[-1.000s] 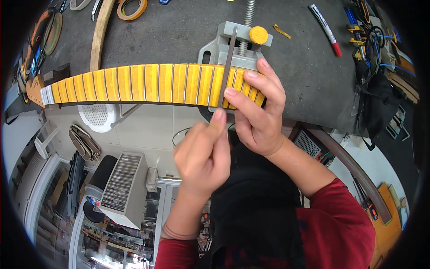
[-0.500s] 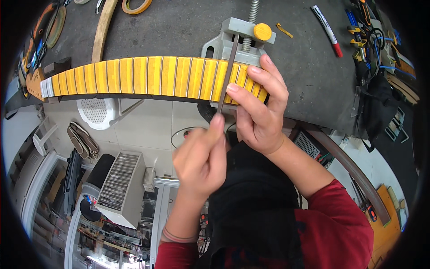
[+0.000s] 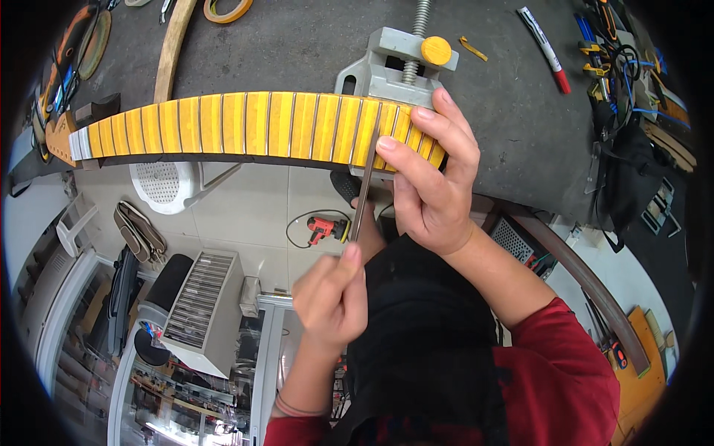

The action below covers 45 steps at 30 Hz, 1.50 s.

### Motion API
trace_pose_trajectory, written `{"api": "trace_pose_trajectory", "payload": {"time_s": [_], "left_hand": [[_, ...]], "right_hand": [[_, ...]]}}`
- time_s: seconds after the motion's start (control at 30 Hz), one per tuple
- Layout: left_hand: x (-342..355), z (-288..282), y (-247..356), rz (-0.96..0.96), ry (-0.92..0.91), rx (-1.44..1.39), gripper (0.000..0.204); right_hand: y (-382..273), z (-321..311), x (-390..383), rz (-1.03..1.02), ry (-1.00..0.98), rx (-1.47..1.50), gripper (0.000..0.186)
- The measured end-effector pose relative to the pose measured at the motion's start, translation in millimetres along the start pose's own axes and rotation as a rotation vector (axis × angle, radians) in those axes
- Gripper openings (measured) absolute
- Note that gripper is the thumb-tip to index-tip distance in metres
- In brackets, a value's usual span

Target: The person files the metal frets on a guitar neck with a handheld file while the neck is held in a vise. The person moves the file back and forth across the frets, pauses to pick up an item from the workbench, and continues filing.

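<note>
A: We look first at the thin dark file (image 3: pixel 364 182). It lies across the yellow fretboard (image 3: pixel 253 123), over one metal fret near its right end. A second ago our left hand (image 3: pixel 332 297) was high, close under the fretboard edge; now it is lower and nearer to us, so the file has been drawn back toward us in one stroke.

B: Yes, and our right hand (image 3: pixel 431 186) has not moved much. Its fingers press the far end of the file flat on the wood, with the fingertips spread narrow over the last frets. The left hand pinches the near end between thumb and fingers, closed on it.

A: So we judge the filing goes on, stroke after stroke, on the same fret.

B: About the materials: the fretboard is long, smooth and glossy, a little curved by the lens, with thin grey frets across it. It is held in a grey metal vise (image 3: pixel 394 63) with a threaded screw and a yellow round knob (image 3: pixel 436 50).

A: The vise stands on a dark, rough workbench (image 3: pixel 312 44). Far right lies a red-tipped marker (image 3: pixel 545 48), far left a roll of tape (image 3: pixel 227 9).
</note>
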<state>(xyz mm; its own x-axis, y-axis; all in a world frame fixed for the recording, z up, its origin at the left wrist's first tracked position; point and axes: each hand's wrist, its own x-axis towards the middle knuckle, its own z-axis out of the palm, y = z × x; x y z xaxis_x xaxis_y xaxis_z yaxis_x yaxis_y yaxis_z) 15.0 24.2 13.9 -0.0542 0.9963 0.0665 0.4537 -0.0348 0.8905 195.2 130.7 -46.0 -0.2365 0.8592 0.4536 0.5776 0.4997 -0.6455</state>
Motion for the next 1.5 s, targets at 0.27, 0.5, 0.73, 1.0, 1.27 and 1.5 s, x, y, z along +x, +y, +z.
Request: {"api": "trace_pose_trajectory", "payload": {"time_s": [0.27,0.5,0.73,1.0,1.27,1.5], "left_hand": [[69,25,0,-0.001,0.051,-0.007,0.046],[-12,5,-2,0.100,0.013,0.215,0.044],[32,22,-13,0.129,0.079,0.163,0.050],[29,16,-5,0.074,0.044,0.017,0.036],[-18,0,-11,0.005,0.033,-0.017,0.039],[43,16,-12,0.060,0.074,-0.077,0.035]], "right_hand": [[0,3,0,0.007,0.012,-0.003,0.065],[6,1,-4,-0.075,0.001,0.040,0.058],[9,1,-1,-0.097,0.015,0.055,0.056],[8,1,-3,-0.100,0.020,0.044,0.060],[9,0,-3,-0.104,0.012,0.032,0.064],[6,5,2,-0.122,0.036,0.044,0.064]]}}
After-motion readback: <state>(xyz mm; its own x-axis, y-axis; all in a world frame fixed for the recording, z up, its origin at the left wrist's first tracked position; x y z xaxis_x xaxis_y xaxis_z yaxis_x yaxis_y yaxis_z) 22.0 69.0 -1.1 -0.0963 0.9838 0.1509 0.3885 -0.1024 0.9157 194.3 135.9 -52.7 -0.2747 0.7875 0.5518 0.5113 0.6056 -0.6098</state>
